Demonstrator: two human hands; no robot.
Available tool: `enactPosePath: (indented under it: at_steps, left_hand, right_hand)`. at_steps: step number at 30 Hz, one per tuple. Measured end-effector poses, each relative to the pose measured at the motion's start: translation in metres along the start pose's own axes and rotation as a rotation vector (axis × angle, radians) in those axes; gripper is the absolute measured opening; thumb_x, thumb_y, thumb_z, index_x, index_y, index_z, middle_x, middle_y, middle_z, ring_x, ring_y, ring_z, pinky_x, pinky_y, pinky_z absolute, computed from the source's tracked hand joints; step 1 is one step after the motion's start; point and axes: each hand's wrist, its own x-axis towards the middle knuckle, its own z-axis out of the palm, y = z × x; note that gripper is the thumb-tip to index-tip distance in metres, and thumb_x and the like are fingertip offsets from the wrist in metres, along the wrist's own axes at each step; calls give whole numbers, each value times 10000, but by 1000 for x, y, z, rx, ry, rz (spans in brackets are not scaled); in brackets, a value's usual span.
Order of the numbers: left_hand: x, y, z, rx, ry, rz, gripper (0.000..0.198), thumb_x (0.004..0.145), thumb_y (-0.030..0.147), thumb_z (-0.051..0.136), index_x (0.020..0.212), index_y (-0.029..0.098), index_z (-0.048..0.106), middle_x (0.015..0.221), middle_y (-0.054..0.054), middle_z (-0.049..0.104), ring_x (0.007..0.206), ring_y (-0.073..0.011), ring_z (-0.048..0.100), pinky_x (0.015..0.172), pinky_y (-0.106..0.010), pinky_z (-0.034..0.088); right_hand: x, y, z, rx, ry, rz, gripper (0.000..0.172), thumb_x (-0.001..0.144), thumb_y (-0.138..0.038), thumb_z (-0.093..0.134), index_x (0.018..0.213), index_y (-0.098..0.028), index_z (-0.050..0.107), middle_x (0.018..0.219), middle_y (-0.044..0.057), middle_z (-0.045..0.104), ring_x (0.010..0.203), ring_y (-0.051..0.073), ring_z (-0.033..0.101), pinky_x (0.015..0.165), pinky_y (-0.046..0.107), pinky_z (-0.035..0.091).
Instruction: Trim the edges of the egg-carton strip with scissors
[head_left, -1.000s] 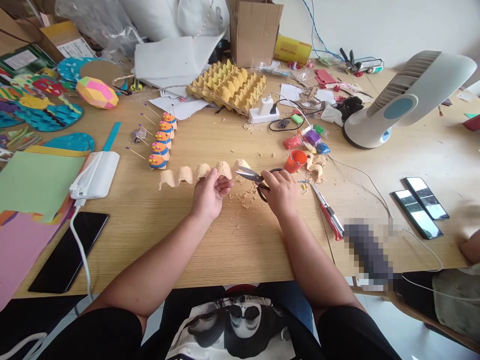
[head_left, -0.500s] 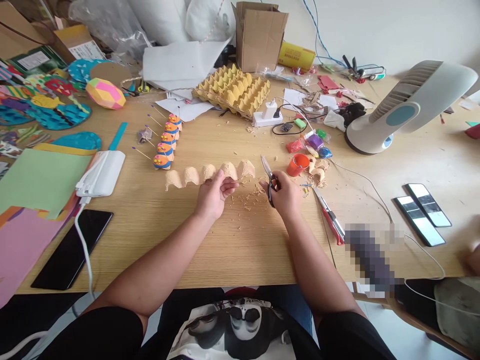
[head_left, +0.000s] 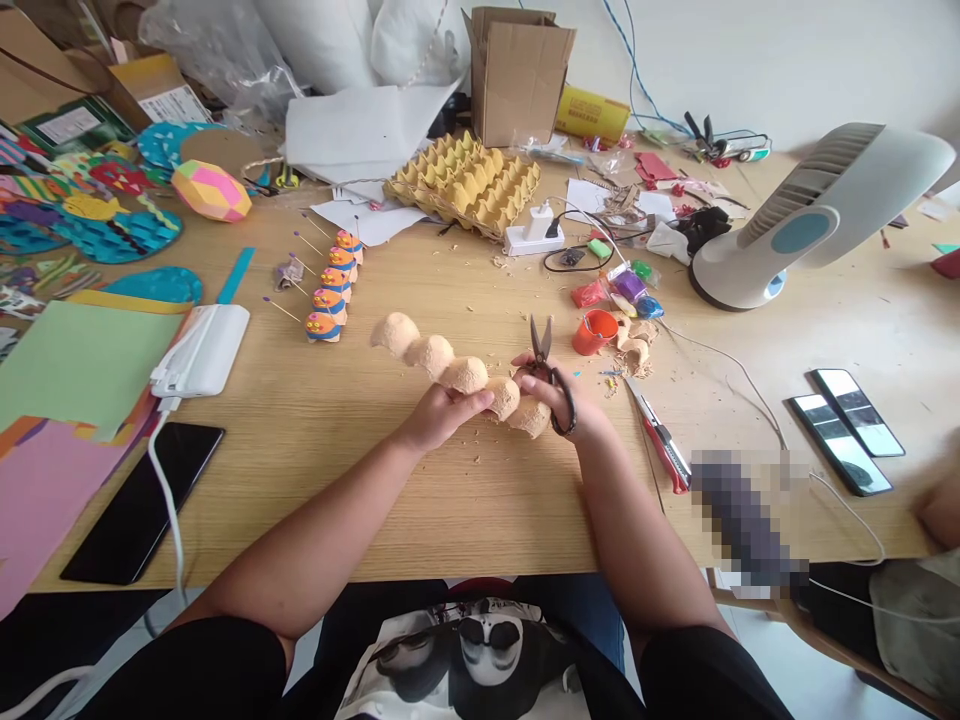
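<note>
A strip of egg-carton cups (head_left: 465, 374), pale orange with several domes, slants down to the right above the table. My left hand (head_left: 439, 415) is closed on its middle, thumb on top. My right hand (head_left: 559, 395) holds black-handled scissors (head_left: 541, 342), whose blades point away from me and stand slightly apart. The right fingers are beside the strip's right end; whether they touch it I cannot tell. Small paper shavings lie on the wood below. A row of painted egg-carton cups (head_left: 334, 285), orange and blue with small faces, stands behind to the left.
An orange bucket (head_left: 594, 332), carton scraps (head_left: 637, 345) and a utility knife (head_left: 664, 440) lie to the right. A yellow egg tray (head_left: 465, 185) sits at the back. A fan (head_left: 806, 220) and two phones (head_left: 855, 425) are far right; a black phone (head_left: 142, 500) and power bank (head_left: 202, 348) are left.
The strip has turned from level to slanting, its right end now lower and nearer me, domes facing up. My right hand has come left to the strip, and the scissors' blades have parted.
</note>
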Motion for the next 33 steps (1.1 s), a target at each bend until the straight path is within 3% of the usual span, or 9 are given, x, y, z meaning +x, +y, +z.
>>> enactPosePath:
  at_steps: [3,6,11,15,22,27,29,33]
  left_hand:
    - [4,-2,-1,87,25,59,330,807,480,932,911,183,832,871,-74,816,806,-227,760,740,-307,621]
    - [6,-6,-3,119,39,104,339,845,503,901,970,195,834,897,-58,823,817,-207,749,770,-294,599]
    - [5,-6,-4,35,-81,20,321,799,469,930,971,206,866,1020,-112,846,1070,-312,791,974,-393,611]
    - [3,-3,-1,15,-139,-21,302,786,427,940,996,223,866,1175,-144,838,1289,-357,736,1133,-450,562]
    - [3,-1,5,-10,-69,103,514,795,427,960,1227,251,745,1209,-107,825,1170,-284,783,995,-381,626]
    - [3,-3,3,-11,8,150,575,808,498,942,1283,256,726,1259,-105,802,1180,-268,772,1001,-362,620]
    - [3,-3,2,-17,7,137,575,823,538,919,1289,254,735,1256,-107,797,1161,-271,773,983,-364,620]
    - [2,0,1,-55,42,126,589,787,557,942,1262,258,761,1157,-85,806,982,-224,776,853,-316,617]
  right_hand:
    - [-2,-2,5,-39,-4,-34,602,687,-577,942,1087,-250,632,855,-26,627,765,161,586,699,303,491]
    - [-2,-1,11,-23,13,-37,602,677,-558,959,1061,-251,612,846,-36,606,748,150,558,684,292,464]
    - [-4,-2,13,-22,15,-64,584,751,-631,909,1067,-257,590,890,-11,646,803,168,581,735,311,486]
    - [-6,-8,13,-61,-49,-60,603,704,-617,943,1049,-258,603,917,0,645,862,189,605,799,340,521]
    - [-6,-4,19,-57,8,-75,612,666,-583,965,1014,-267,571,807,-55,501,723,147,479,681,299,455]
    - [-9,1,25,-103,-37,-88,551,759,-578,909,1088,-265,597,842,-38,534,772,162,526,731,308,486]
    - [-8,5,24,-195,29,-119,510,833,-581,838,1150,-268,589,914,-7,602,839,186,580,784,336,510]
    - [-4,12,13,-520,306,-267,517,863,-468,770,1273,-236,555,1123,81,686,1015,234,617,930,408,507]
